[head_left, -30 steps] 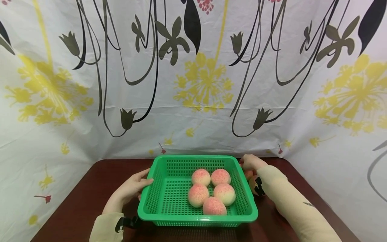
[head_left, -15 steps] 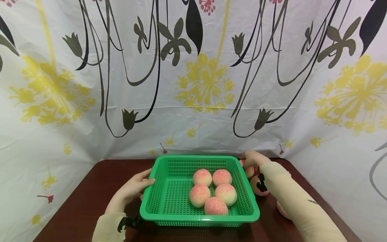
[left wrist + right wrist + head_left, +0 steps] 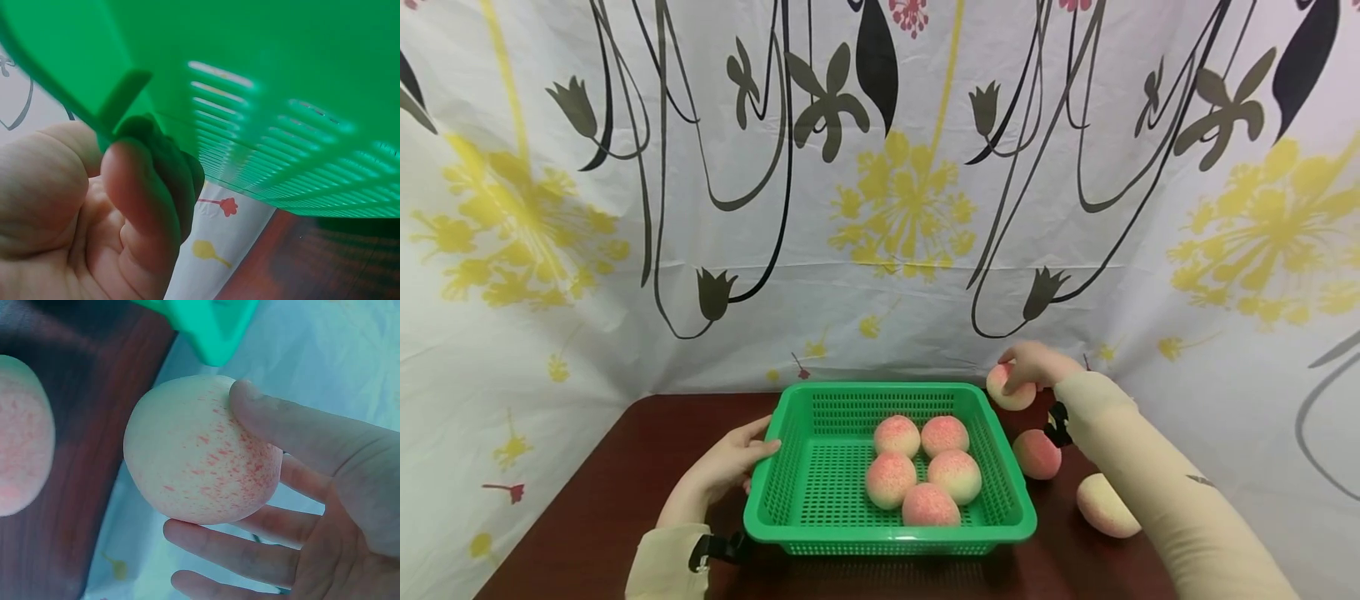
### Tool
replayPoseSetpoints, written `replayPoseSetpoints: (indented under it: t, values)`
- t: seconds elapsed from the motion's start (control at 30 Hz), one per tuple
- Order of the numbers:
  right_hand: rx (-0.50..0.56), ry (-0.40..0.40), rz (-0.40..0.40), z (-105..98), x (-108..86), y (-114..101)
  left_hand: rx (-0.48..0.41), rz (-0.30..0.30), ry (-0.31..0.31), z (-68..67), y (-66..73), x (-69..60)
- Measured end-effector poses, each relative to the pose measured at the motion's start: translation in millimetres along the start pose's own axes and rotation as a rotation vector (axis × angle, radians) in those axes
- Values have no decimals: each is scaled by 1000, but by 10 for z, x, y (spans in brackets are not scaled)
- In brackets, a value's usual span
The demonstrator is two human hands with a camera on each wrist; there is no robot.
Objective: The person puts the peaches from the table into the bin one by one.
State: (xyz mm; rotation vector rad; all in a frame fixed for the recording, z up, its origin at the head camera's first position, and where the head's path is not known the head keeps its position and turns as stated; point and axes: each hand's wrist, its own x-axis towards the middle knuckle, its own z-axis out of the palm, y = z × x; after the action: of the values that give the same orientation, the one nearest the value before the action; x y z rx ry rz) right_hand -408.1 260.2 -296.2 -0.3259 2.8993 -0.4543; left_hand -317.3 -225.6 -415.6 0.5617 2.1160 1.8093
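Note:
My left hand (image 3: 727, 460) grips the left rim of a green plastic basket (image 3: 887, 533), its thumb over the edge and its fingers (image 3: 140, 187) curled beneath the rim in the left wrist view. Several pink-and-cream peaches (image 3: 892, 480) sit in the basket's right half. Beyond the basket's far right corner, my right hand (image 3: 1037, 367) holds up another peach (image 3: 200, 450) between thumb and fingers, raised off the table. Two more peaches lie to the basket's right, a pinker one (image 3: 1037, 454) near the wall and a paler one (image 3: 1107, 506) partly behind the forearm.
The basket stands on a dark reddish-brown table (image 3: 602, 500). A white curtain (image 3: 880, 333) with flower prints hangs right behind the table and along both sides. The right sleeve (image 3: 1150, 475) stretches over the table's right side.
My right hand has lifted a peach from beside the basket's far right corner. The two peaches on the right show more fully now. The left hand keeps its grip on the rim.

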Motion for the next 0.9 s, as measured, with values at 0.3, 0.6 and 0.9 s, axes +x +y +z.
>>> replayPoseSetpoints:
  t: [0.3,0.6,0.9]
  values:
    - [-30,-10,-9,-144,65,-348,2,-12,21,-33,-2,-18]
    - [-102,-19,-79,-223,102,-920,2,1,24,-19,3,-21]
    - [-86,-43,-126,-66,190,-1273,-22,-16,12,-7,6,-2]
